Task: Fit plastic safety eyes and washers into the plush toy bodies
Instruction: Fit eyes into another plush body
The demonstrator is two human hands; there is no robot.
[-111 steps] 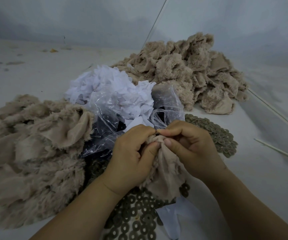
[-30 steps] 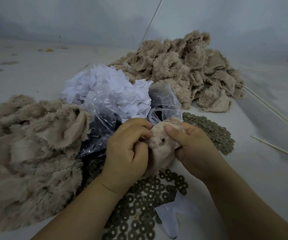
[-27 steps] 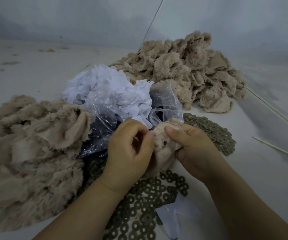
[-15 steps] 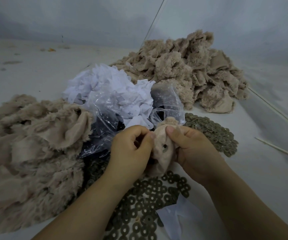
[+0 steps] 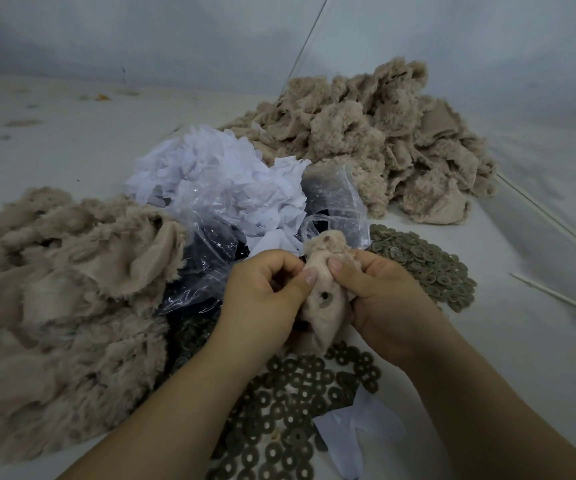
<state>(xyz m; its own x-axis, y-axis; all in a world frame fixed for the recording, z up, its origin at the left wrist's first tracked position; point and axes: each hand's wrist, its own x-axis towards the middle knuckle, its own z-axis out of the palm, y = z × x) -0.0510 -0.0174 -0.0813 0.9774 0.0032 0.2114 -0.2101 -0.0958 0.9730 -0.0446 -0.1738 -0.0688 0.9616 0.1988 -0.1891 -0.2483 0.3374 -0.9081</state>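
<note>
Beige fuzzy plush body [image 5: 324, 299] sits between both hands, above the flat round washers [image 5: 297, 393]. The left hand [image 5: 262, 303] pinches its left edge. The right hand [image 5: 383, 299] pinches its right side. A washer [image 5: 324, 298] shows on the cloth. Plush heaps [image 5: 61, 306] crowd the left and back; bare table [image 5: 539, 341] lies to the right.

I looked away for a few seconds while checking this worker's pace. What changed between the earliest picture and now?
The small beige plush piece, bunched closed between both hands earlier, has been turned and opened: a round washer now shows on its smooth backing. The left hand and right hand still pinch it. Both beige plush heaps, the white scraps, the clear bag and the loose washers stayed put.
</note>
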